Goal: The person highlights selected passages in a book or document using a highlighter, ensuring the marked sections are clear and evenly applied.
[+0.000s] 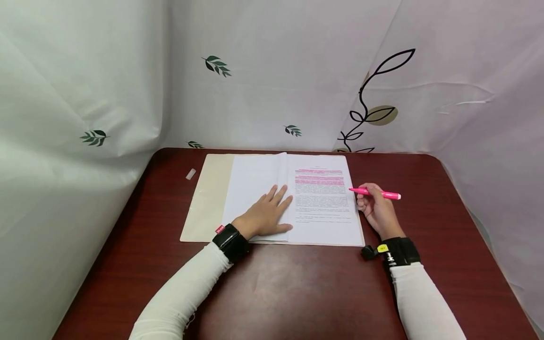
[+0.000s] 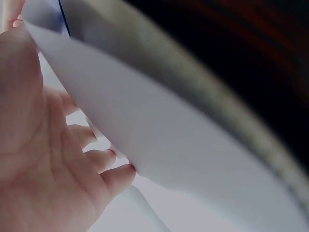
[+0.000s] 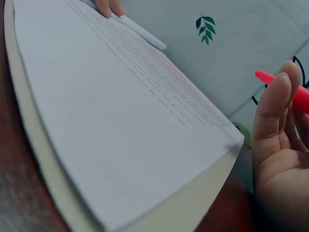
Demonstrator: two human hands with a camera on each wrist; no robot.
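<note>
A pink highlighter [image 1: 390,195] is pinched between the thumb and fingers of my right hand [image 1: 379,210], just off the right edge of the printed page [image 1: 321,233]. Its pink tip points left toward the text. Pink marking covers the upper lines of that page. My left hand [image 1: 268,215] lies flat with spread fingers on the blank left-hand page [image 1: 250,172], near the fold. In the left wrist view the palm of this hand [image 2: 53,154] and its fingertips touch white paper [image 2: 145,121]. The right wrist view shows the highlighter [image 3: 300,99] raised above the page, partly cut off.
The pages lie in an open cream folder [image 1: 207,198] on a dark red-brown table [image 1: 297,293]. A small whitish piece [image 1: 191,174] lies left of the folder. White cloth with leaf patterns [image 1: 263,85] hangs behind the table and along its sides.
</note>
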